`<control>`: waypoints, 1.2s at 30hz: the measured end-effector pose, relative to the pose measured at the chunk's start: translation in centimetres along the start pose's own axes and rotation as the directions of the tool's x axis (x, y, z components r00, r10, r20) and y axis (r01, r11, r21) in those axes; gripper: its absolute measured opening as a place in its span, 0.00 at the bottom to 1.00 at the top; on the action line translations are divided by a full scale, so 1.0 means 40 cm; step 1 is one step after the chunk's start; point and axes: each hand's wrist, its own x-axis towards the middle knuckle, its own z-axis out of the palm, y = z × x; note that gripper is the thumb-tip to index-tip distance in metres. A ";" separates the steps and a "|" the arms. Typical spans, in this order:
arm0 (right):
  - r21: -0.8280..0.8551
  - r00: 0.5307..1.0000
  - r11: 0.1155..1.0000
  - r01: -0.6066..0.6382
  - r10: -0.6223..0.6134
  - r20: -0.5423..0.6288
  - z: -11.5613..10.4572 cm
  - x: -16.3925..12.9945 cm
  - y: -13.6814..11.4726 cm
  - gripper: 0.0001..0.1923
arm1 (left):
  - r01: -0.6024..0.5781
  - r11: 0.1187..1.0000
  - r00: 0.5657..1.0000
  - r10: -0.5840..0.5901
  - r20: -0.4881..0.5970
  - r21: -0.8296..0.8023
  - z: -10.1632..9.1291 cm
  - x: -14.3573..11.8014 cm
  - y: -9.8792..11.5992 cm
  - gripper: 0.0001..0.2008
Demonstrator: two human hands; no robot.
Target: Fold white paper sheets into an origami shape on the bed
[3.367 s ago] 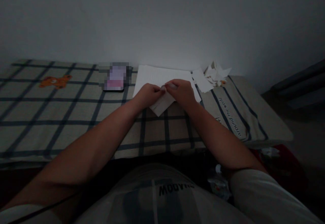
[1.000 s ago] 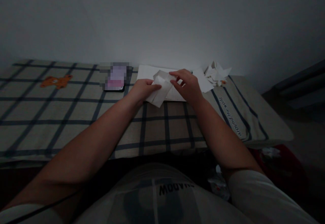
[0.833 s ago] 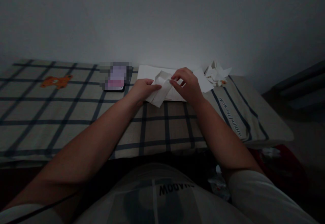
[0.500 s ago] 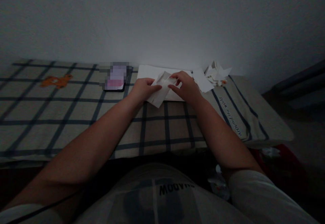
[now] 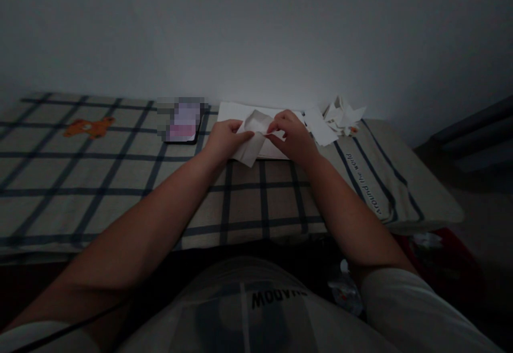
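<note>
A partly folded white paper [image 5: 253, 138] sits between my hands on the checked cloth [image 5: 120, 177]. My left hand [image 5: 224, 139] pins its left side with fingers and thumb. My right hand [image 5: 292, 136] pinches a raised flap of the same paper near its top right. Under the paper lies a stack of white sheets [image 5: 232, 112] close to the wall. The room is dim and the folds are hard to make out.
A phone [image 5: 181, 122] lies left of the sheets. Crumpled and folded white paper pieces [image 5: 340, 114] are heaped at the back right, with a loose sheet [image 5: 318, 126] beside them. An orange bear print [image 5: 88, 127] marks the cloth far left. The surface's edge drops off at the right.
The flat fold I was pressing has been opened up and lifted. My right hand shifted from the far top edge back toward the middle, pinching a flap. My left hand has barely moved.
</note>
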 end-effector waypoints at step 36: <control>0.005 0.981 0.981 0.192 -0.192 -0.027 -0.007 0.001 0.005 0.07 | 0.181 0.883 0.981 -0.129 0.147 -0.434 0.003 0.016 -0.009 0.08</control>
